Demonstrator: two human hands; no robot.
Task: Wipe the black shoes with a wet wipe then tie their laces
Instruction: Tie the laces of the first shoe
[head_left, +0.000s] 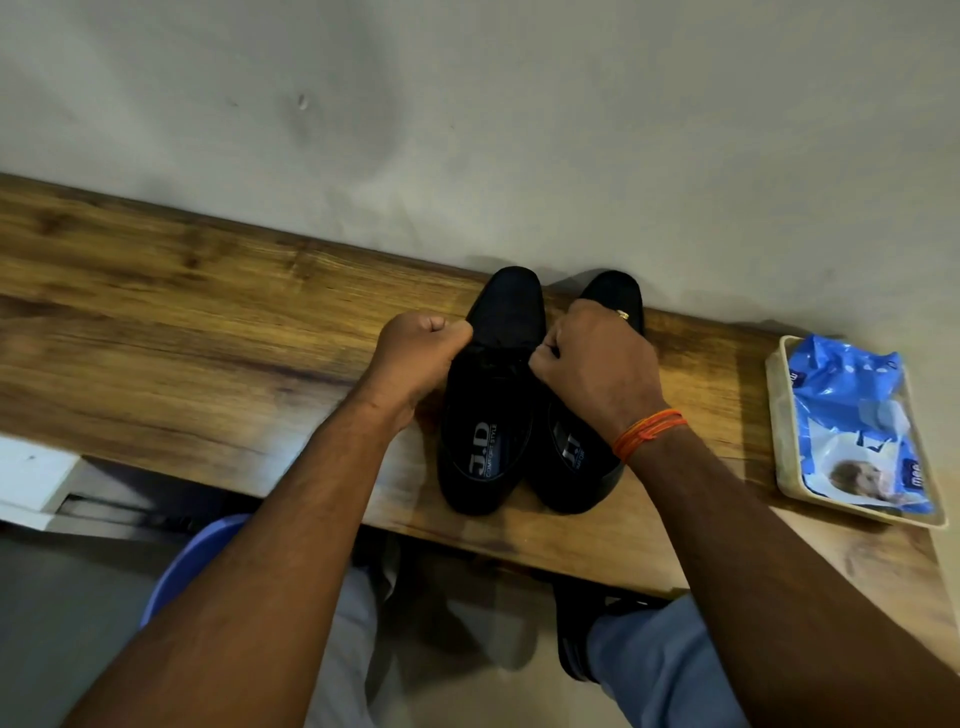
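Observation:
Two black shoes stand side by side on the wooden shelf (208, 312), toes toward the wall. Over the left shoe (506, 306) both my hands are curled into fists. My left hand (415, 358) is at that shoe's left side and my right hand (592, 364) at its right side, each pinching an end of the thin black lace (511, 358) that crosses the shoe's top. The right shoe (618, 291) is partly hidden under my right hand and wrist. An orange thread band circles my right wrist.
A beige tray (779, 415) at the shelf's right end holds a blue wet wipe pack (852, 410). The grey wall rises right behind the shoes. Below the shelf edge are my knees, a blue stool (182, 566) and a dark sandal.

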